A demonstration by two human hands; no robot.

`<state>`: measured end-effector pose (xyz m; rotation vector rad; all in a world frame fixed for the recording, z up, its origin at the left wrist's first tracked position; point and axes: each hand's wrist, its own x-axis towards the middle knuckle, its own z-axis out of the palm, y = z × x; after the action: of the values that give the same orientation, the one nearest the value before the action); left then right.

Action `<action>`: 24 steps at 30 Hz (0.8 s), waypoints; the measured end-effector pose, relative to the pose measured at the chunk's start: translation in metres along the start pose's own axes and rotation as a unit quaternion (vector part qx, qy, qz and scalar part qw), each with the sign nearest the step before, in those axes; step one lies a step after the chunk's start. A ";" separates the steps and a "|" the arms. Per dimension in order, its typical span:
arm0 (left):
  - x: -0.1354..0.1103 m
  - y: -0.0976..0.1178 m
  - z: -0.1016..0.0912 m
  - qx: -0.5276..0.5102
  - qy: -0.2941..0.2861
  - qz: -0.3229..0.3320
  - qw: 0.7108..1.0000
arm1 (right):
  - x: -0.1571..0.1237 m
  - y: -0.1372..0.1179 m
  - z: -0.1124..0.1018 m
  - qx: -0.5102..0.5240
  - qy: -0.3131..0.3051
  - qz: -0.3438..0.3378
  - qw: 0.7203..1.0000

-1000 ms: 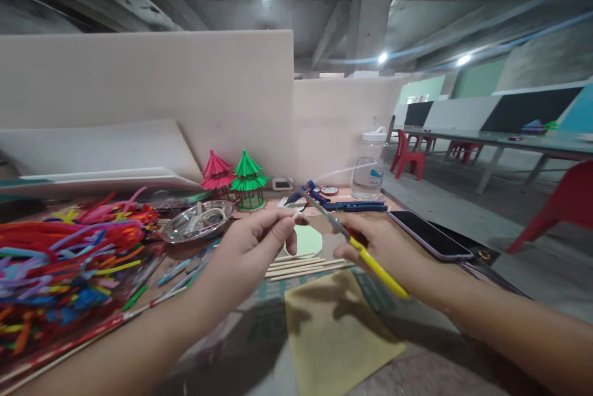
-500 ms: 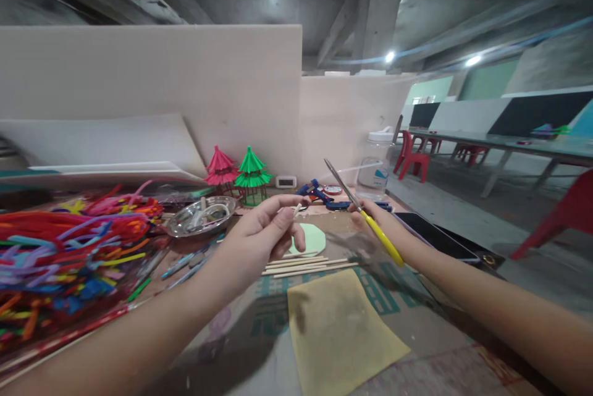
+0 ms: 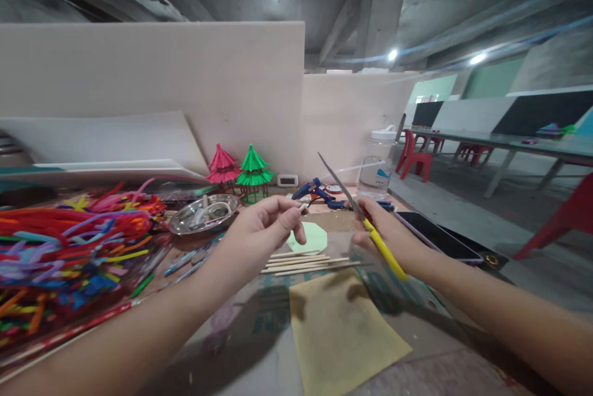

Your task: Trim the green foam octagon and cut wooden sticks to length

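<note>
My left hand point(image 3: 273, 226) pinches a short piece of wooden stick point(image 3: 303, 207) between thumb and forefinger, above the table. In my right hand point(image 3: 377, 226) is a pair of scissors point(image 3: 383, 254) with yellow handles, held by the blade end with the blades pointing up and to the left. Below the hands several thin wooden sticks point(image 3: 310, 265) lie side by side. Behind them is a pale green octagonal card point(image 3: 311, 238), partly covered by my left fingers. A yellowish sheet of sandpaper-like material point(image 3: 345, 328) lies closest to me.
Coloured pipe cleaners point(image 3: 78, 248) heap up on the left beside a metal dish point(image 3: 204, 215). A red point(image 3: 223, 164) and a green pavilion model point(image 3: 254, 167) stand behind. A blue glue gun point(image 3: 315, 191), water bottle point(image 3: 377, 164) and phone point(image 3: 430, 235) are further right.
My right hand has shifted slightly down, and the scissors' tip has moved a little left. My left hand still pinches the stick piece, barely moved.
</note>
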<state>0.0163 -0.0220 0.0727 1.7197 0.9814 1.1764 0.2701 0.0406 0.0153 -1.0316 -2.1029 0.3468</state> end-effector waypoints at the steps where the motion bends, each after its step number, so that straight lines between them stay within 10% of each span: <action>1: 0.000 0.001 0.000 0.016 0.007 0.011 1.000 | -0.002 -0.005 -0.002 0.002 -0.001 -0.007 1.000; 11: -0.007 0.003 0.002 0.060 0.035 0.067 0.995 | -0.013 -0.064 -0.011 0.043 -0.057 -0.009 0.997; 24: -0.007 0.000 0.004 0.032 0.000 0.105 0.994 | -0.015 -0.073 -0.013 -0.084 -0.053 -0.032 0.995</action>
<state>0.0185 -0.0294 0.0696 1.9102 0.8631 1.2903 0.2444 -0.0183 0.0547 -1.0584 -2.2859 0.1990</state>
